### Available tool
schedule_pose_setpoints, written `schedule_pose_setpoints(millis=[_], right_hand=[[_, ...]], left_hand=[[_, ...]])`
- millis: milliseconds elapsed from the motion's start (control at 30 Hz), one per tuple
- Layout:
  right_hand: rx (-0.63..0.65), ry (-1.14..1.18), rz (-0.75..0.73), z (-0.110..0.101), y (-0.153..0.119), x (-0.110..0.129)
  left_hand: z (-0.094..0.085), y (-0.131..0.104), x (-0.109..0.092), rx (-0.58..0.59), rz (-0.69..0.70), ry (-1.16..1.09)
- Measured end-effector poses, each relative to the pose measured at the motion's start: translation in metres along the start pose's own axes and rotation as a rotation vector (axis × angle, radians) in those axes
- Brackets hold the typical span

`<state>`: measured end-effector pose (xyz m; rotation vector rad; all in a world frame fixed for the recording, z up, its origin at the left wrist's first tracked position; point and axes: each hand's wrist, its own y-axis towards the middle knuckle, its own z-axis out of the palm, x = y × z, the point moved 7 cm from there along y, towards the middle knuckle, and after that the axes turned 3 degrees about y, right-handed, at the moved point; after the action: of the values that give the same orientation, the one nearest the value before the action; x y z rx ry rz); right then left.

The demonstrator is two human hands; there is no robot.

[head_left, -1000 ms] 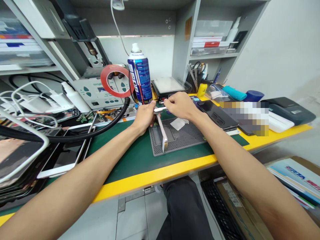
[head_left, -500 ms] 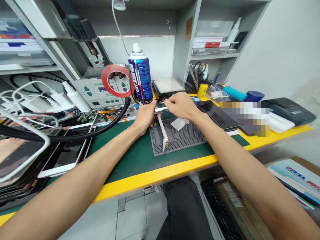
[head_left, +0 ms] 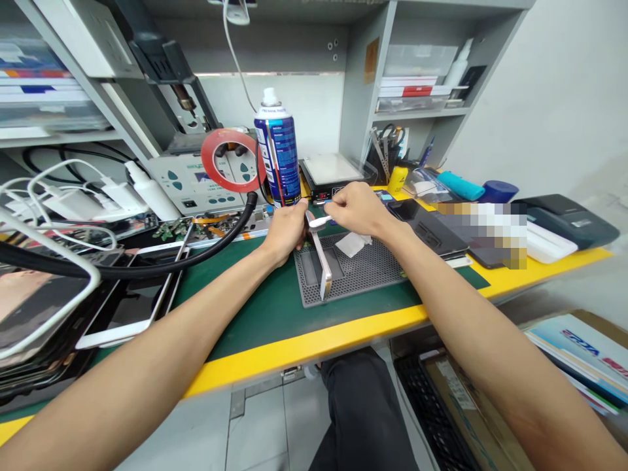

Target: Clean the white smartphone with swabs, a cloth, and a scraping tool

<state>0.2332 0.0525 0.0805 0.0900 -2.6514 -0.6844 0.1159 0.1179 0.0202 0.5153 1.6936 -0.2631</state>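
My left hand (head_left: 288,229) is closed around the far end of a phone (head_left: 322,265), which stands on its long side and is seen nearly edge-on. In my right hand (head_left: 356,208) is a white toothbrush (head_left: 320,223), gripped by its handle, its head at the phone's upper edge near my left thumb. The bristles are hard to make out. Beneath the phone lies a grey perforated mat (head_left: 377,265). A crumpled white tissue (head_left: 351,244) rests on the mat, below my right hand.
A blue spray can (head_left: 279,157) stands just behind my left hand, beside a red tape roll (head_left: 209,160). A black hose (head_left: 196,261) crosses the left side. Stacked phone screens (head_left: 118,301) lie left, dark phones (head_left: 426,226) right. The bench edge (head_left: 294,343) is yellow.
The toothbrush head has shifted slightly toward me and to the right along the phone's edge. Both hands keep their grips, and the camera view has moved slightly.
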Motion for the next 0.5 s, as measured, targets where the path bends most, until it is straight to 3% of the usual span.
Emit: schedule_pose_setpoints(millis=[167,333,500], right_hand=[[0.018,0.009,-0.056,0.0013,-0.0018,0.0058],[-0.141,-0.124,0.018,-0.0064,0.0011,-0.0017],[-0.174,-0.152,0.011,-0.0076,0.0014,-0.002]], left_hand=[[0.0013,-0.0009,-0.0018,0.018,-0.009,-0.004],[0.0005,-0.0011,0.0001,0.001,-0.02,-0.017],[-0.0002,-0.0008,-0.0004,0.015,-0.019,-0.01]])
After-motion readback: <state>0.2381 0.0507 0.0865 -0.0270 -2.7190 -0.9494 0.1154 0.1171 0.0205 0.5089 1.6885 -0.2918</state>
